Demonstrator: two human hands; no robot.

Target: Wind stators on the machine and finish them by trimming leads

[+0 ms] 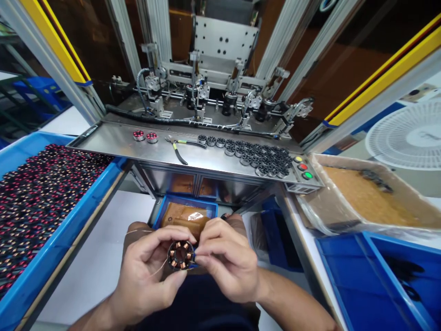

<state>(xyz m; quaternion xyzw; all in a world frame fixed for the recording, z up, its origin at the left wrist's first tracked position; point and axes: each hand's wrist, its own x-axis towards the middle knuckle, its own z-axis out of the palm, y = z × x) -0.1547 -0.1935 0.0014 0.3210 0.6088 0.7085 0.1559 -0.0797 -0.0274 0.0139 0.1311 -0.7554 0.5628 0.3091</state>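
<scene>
My left hand (148,271) holds a small round motor stator (181,255) between thumb and fingers, its ring of copper coils facing up. A thin loose copper wire (159,269) runs from its left side across the palm. At the stator's right edge, the fingertips of my right hand (229,257) are pinched together; what lies between them is too small to make out. Both hands are above my lap, in front of the metal ledge (206,158). On that ledge lie wire cutters (179,146), two red stators (151,137) and many black stators (258,154).
A blue bin (99,193) full of wound stators stands at left. Beneath the ledge is a blue tray (215,209). To the right are push buttons (302,167), a plastic-lined carton (365,225), a blue crate (347,276) and a white fan (409,135). Machine fixtures (229,99) stand behind.
</scene>
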